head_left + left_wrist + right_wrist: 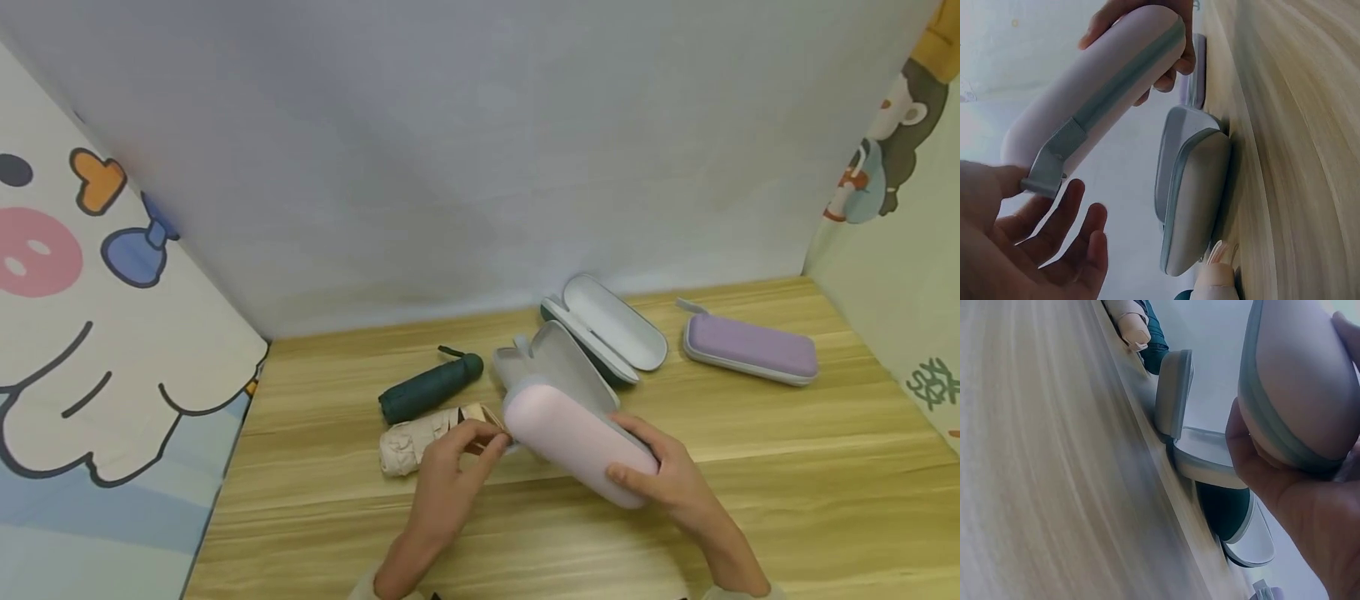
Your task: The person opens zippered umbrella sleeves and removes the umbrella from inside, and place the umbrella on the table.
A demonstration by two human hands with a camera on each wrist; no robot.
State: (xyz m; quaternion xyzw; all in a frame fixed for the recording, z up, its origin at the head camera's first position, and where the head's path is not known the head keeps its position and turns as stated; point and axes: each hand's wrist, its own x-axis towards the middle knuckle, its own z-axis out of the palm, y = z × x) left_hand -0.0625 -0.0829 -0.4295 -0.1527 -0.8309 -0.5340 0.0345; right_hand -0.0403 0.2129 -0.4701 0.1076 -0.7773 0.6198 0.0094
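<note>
A closed pale pink hard case [577,442] with a grey zip band is held off the table, tilted. My right hand [667,475] grips its near right end, thumb on top and fingers round the side. At the other end, my left hand [457,471] pinches the grey strap [1057,159] between thumb and forefinger, its other fingers loosely bent. Just left of the case, a folded beige umbrella [412,446] lies partly behind the left hand. Behind the pink case stands an open beige case with a grey lining [573,362], partly covered by it.
A folded dark green umbrella [427,390] lies beyond the beige one. An open dark green case [615,321] stands at the back, close behind the beige case. A closed purple case [750,343] lies at the right. A pale wall [480,167] rises behind the wooden table [825,500].
</note>
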